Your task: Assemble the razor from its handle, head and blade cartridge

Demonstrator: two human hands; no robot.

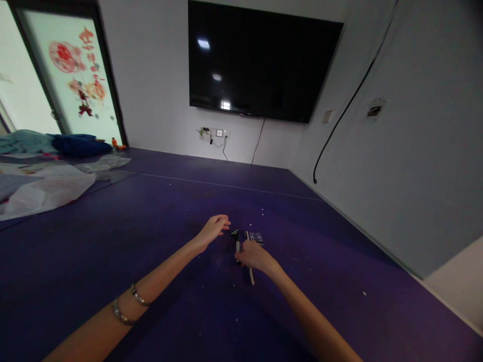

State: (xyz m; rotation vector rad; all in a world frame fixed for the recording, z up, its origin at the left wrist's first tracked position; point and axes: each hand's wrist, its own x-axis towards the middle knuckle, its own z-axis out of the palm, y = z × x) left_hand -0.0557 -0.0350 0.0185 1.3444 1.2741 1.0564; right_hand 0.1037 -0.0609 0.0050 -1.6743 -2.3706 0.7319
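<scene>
Main risk, as judged: the right hand [255,255] lies across a long pale stick [251,275], which runs beneath the grip and out on its near side, so a closing or sliding palm could drag or roll it along. Next: the razor-like tool [238,246], at the grip's left edge by the fingertips, could twist if taken only by its handle end, and its dark head points ahead toward the left hand [214,231], so a careless reach might meet the edge. Lesser: the small packet [257,237], just beyond the knuckles, could be nudged away. Grip state: the back of the right hand hides its closure; cannot tell whether it is clamped or merely touching. Left hand is ahead and left of it, fingers loosely curved, nothing held. Surroundings, by size: purple surface [169,301] under everything; television [260,60] on the wall well beyond the grip; plastic bag [53,191] far to its left; hanging cable [349,108] well off to its right. None of these blocks the grip; the pale stick is the nearest obstruction. Smallest: white specks [262,214] scattered ahead, apart from the fingers.
</scene>
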